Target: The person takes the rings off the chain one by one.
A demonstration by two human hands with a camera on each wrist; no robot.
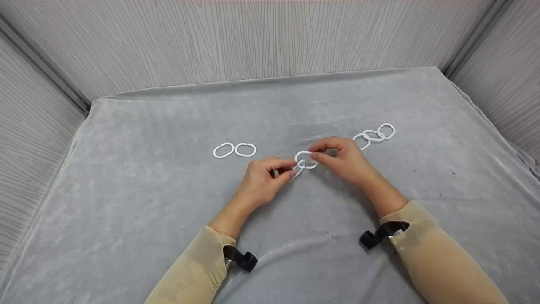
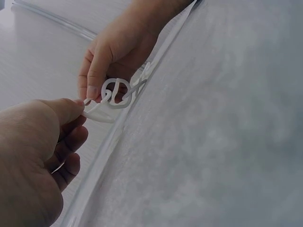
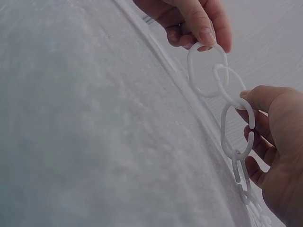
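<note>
My left hand [image 1: 263,179] pinches one white oval link [image 3: 190,71] between thumb and fingertips. Threaded through it is a second white link [image 3: 220,90], which the thumb and fingers of my right hand [image 1: 344,160] hold. Both hands are close together, just above the cloth. More joined links hang on from the right hand in the right wrist view, among them a link with a gap in its side [image 3: 223,127]. Behind that hand in the head view, the rest of the chain [image 1: 374,139] lies toward the upper right, partly hidden by the fingers.
Two loose white links, a left one [image 1: 219,158] and a right one [image 1: 244,155], lie side by side beyond the left hand. A grey cloth [image 1: 147,211] covers the table. Pale wood-grain panels [image 1: 270,42] stand behind and at both sides.
</note>
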